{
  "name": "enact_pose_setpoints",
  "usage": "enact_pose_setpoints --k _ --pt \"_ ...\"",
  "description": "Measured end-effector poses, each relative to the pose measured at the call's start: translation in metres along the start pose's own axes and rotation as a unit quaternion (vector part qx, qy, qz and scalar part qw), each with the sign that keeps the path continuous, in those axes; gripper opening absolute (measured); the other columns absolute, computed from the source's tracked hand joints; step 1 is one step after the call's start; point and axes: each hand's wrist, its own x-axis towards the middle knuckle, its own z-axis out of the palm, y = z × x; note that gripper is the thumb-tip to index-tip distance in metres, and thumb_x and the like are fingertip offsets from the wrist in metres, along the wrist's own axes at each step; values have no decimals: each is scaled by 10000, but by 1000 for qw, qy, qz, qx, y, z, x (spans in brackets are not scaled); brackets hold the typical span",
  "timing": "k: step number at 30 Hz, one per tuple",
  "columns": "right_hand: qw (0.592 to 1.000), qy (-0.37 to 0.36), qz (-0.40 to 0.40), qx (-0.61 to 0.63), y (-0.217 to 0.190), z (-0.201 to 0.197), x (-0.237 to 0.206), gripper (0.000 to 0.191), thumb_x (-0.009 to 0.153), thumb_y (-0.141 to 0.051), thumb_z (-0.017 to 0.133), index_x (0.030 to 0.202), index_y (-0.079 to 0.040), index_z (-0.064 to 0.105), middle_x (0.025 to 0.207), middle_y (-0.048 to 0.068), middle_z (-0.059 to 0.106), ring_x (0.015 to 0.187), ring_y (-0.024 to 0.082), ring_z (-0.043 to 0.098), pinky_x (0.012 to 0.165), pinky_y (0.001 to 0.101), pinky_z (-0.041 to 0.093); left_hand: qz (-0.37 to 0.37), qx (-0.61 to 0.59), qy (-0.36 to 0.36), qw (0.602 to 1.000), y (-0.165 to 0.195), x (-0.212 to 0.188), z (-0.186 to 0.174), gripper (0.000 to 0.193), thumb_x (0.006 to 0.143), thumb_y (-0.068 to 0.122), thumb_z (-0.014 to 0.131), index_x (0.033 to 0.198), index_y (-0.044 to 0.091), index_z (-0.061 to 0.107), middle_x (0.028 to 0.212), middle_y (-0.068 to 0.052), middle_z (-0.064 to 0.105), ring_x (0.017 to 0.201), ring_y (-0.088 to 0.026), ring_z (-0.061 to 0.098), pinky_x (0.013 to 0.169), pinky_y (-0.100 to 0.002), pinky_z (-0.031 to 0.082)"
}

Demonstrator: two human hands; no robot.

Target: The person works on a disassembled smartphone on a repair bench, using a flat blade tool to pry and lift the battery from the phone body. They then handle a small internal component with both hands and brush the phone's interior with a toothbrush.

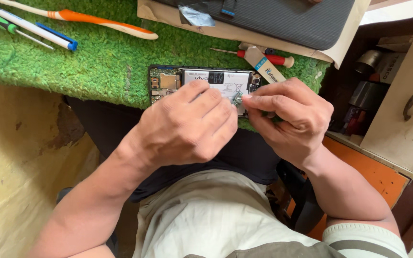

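- Small green circuit board: pinched between my two hands, just above the opened phone.
- Phone lies back-off at the near edge of the green turf mat, battery and board exposed.
- My left hand: fingers curled, tips closed on the board's left side.
- My right hand: thumb and forefinger pinch its right side.
- Far right: red screwdriver. Far left: orange toothbrush, pens.
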Motion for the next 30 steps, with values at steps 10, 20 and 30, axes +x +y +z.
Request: enact_pose_setpoints --k 10,20,30 --pt "999 -29 21 -9 4 0 2 209 849 29 852 1024 -27 752 878 84 705 724 129 686 583 221 524 -15 -18 6 1000 -1 -1 2 104 904 124 667 890 27 703 893 -88 655 884 -233 636 860 -356 519" --pt "999 -29 19 -7 7 1 -1 224 846 40 846 1035 -37 754 889 78 700 720 134 684 592 234 519 -17 -27 -1 999 0 0 3 100 897 112 672 907 20 710 901 -86 660 887 -234 638 871 -355 525" --pt "999 -17 28 -19 7 3 -2 200 854 51 844 1011 -31 751 881 82 704 700 130 667 570 229 513 -16 -22 4 1000 -1 -1 4 110 907 98 677 946 4 715 935 -96 674 919 -234 647 902 -350 532"
